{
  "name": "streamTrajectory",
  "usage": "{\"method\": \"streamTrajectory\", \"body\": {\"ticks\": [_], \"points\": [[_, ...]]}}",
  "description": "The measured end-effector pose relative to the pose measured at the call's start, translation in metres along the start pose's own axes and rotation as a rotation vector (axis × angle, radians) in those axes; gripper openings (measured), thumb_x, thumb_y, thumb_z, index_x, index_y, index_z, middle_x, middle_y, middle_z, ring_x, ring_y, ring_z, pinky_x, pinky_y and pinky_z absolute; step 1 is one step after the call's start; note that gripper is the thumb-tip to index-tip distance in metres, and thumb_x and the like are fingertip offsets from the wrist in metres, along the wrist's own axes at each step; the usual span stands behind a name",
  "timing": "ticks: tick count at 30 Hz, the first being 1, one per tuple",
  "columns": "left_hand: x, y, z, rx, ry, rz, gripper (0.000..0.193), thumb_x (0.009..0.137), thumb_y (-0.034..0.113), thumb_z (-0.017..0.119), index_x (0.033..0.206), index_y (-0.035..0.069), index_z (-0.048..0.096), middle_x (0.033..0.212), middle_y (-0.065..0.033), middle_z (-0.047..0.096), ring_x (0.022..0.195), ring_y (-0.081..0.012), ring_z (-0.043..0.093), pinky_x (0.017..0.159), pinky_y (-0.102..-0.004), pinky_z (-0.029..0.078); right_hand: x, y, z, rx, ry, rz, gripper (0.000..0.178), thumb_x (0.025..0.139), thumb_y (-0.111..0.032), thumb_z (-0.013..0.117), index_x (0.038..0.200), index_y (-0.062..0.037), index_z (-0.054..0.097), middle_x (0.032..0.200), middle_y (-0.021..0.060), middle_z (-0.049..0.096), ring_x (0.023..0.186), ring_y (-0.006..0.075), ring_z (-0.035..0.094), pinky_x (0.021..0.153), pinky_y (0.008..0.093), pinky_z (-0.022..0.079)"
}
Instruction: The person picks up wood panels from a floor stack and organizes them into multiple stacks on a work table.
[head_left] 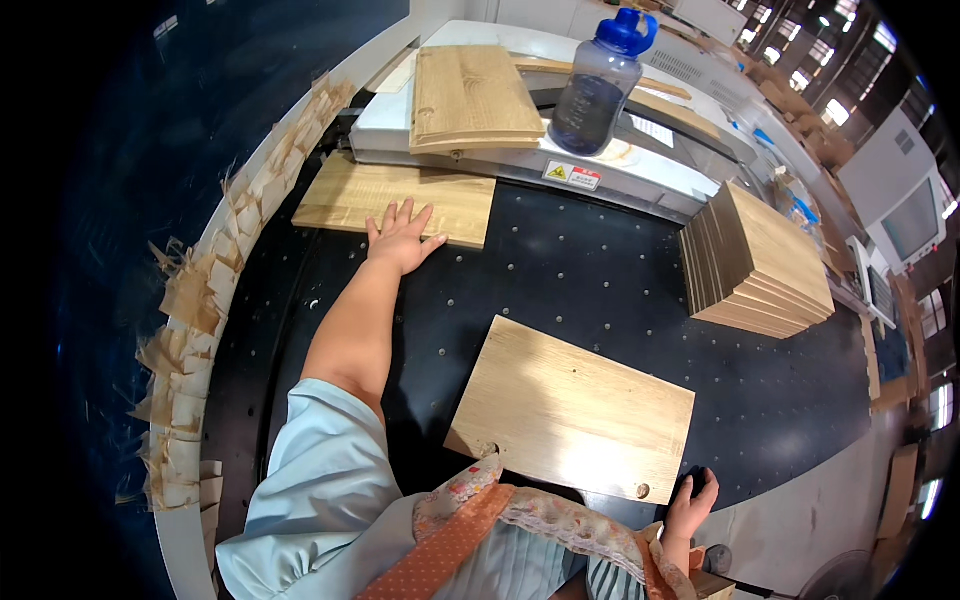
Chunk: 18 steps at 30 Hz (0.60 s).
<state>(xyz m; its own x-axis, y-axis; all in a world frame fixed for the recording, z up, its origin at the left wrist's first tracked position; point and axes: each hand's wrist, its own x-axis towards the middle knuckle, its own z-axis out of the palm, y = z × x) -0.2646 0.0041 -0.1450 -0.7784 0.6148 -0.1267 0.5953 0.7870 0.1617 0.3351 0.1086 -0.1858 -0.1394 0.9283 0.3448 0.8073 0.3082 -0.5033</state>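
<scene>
My left hand (401, 238) lies flat with spread fingers on a wood-grain board (335, 195) at the far left. That board's far edge runs under the lip of the white machine housing. Close to my body a second wood-grain board (575, 405) rests at an angle on the black table. Two round holes show near its front edge. Just off its near right corner is my right hand (690, 508), fingers apart and loosely bent, holding nothing that I can see.
Several matching boards form a stack (765, 265) at the right. More boards (472, 98) lie on the white housing (640, 180), beside a blue-capped water bottle (598, 90). Torn brown tape strips (200, 300) line the curved left edge. The black table (560, 260) is studded with small metal dots.
</scene>
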Motion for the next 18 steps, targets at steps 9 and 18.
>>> {"method": "streamTrajectory", "body": {"ticks": [9, 18], "points": [[-0.004, -0.002, 0.001, -0.005, 0.034, 0.008, 0.070, 0.085, 0.062, 0.041, 0.144, 0.028, 0.024, 0.153, -0.0042, 0.010, 0.141, -0.0257, 0.004, 0.110, -0.0548, -0.001, 0.002, -0.002, 0.001, -0.034, 0.001, -0.072, 0.038, 0.078, -0.008, 0.060, 0.113, 0.0030, 0.050, 0.113, 0.0202, 0.052, 0.106, 0.0362, 0.048, 0.093, 0.0422, 0.038], [-0.002, 0.003, 0.000, 0.057, 0.004, 0.013, 0.068, 0.087, 0.060, 0.040, 0.145, 0.030, 0.019, 0.153, -0.0045, 0.008, 0.140, -0.0279, 0.006, 0.109, -0.0578, 0.003, 0.000, -0.002, 0.001, -0.066, 0.110, -0.129, 0.037, 0.074, -0.008, 0.063, 0.108, 0.0000, 0.053, 0.108, 0.0198, 0.055, 0.106, 0.0378, 0.050, 0.093, 0.0442, 0.038]]}}
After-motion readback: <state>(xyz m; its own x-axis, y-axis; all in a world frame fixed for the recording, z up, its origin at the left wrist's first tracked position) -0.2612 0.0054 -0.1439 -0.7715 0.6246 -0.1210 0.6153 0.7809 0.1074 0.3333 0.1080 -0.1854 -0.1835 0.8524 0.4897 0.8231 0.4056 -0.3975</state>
